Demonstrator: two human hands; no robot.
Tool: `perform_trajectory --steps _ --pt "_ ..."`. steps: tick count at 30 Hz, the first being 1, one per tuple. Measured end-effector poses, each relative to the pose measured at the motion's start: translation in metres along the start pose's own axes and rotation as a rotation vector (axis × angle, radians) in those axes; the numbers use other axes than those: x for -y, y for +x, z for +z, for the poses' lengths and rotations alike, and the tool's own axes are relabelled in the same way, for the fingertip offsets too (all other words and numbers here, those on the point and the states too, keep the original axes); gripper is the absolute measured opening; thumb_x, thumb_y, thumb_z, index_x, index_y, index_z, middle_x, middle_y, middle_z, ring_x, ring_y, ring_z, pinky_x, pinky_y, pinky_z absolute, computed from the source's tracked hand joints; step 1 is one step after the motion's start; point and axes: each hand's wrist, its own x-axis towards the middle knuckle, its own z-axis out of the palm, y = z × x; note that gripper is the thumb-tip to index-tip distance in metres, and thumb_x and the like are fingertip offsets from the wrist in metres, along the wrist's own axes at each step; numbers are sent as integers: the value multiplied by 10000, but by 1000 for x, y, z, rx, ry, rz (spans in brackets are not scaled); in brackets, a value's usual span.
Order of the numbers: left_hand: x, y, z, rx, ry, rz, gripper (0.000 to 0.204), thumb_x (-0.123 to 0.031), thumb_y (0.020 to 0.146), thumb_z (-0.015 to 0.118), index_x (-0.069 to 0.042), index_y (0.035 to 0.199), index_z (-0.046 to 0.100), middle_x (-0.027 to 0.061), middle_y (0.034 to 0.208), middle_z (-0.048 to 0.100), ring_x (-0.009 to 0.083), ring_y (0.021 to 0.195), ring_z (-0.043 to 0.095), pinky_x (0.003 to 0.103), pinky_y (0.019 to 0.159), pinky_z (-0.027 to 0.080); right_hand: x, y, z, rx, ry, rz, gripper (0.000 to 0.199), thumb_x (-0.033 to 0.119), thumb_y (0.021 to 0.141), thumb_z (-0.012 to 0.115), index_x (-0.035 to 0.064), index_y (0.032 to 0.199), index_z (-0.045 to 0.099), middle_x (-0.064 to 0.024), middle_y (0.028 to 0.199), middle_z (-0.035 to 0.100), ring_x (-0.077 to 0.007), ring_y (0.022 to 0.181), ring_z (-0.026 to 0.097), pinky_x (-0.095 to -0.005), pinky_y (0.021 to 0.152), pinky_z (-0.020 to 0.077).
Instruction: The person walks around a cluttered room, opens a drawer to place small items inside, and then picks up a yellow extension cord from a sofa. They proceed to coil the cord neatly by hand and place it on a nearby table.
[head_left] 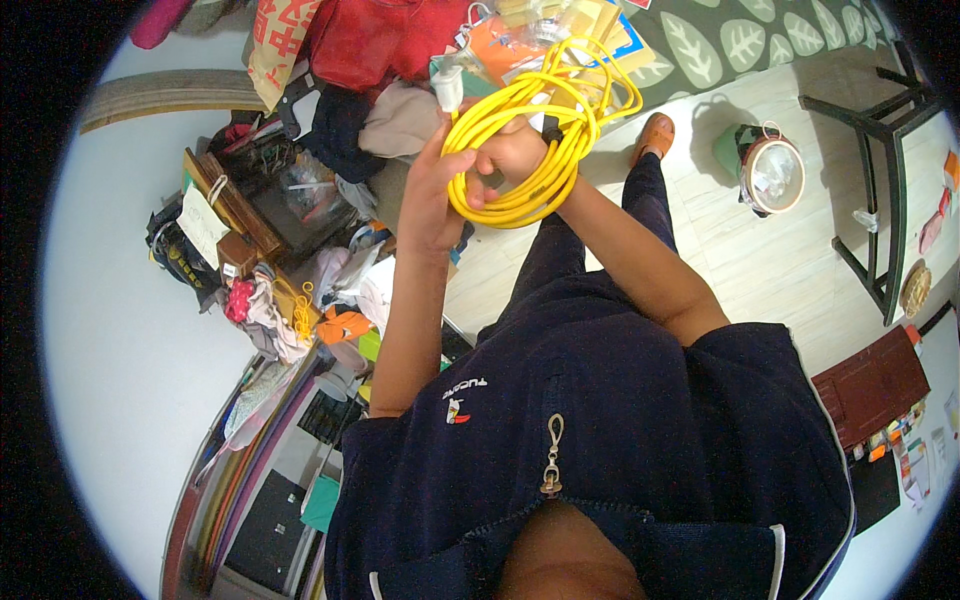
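A coiled yellow cable [545, 120] is held up in front of me in several loops, with a white plug end [448, 88] at its upper left. My left hand [430, 195] grips the left side of the coil, fingers wrapped on the loops. Inside the coil, my right hand [515, 155] is closed around the bundled strands. Both forearms rise from my dark blue shirt.
A cluttered heap of clothes, bags and boxes [300, 200] lies to my left. A green patterned rug [740, 35] is ahead. A round green fan-like object [765, 170] stands on the wooden floor, with a dark metal table frame [890, 200] to the right.
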Motion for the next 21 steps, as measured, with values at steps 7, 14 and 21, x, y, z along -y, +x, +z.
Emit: perform_trajectory --steps 7,14,21 --pt "11 -3 -28 -90 -76 -18 259 -53 758 523 11 1006 485 90 736 560 92 403 456 237 416 445 -31 -7 3 -172 -610 -110 326 71 793 551 -26 1096 479 -84 875 589 -160 772 581 -274 719 448" --pt "19 -14 -24 -101 -83 0 251 -30 766 513 32 1009 505 102 764 583 86 381 442 221 393 414 -27 -49 12 133 -1176 -346 571 137 714 607 -22 1207 366 -246 1286 306 -402 1177 340 -398 961 314" --pt "9 -20 -20 -161 -6 50 307 -11 768 519 35 1071 499 80 774 582 71 381 427 200 386 378 -10 -114 -7 680 -1313 -206 244 221 817 489 67 1002 527 -169 956 542 -319 928 536 -409 759 451"
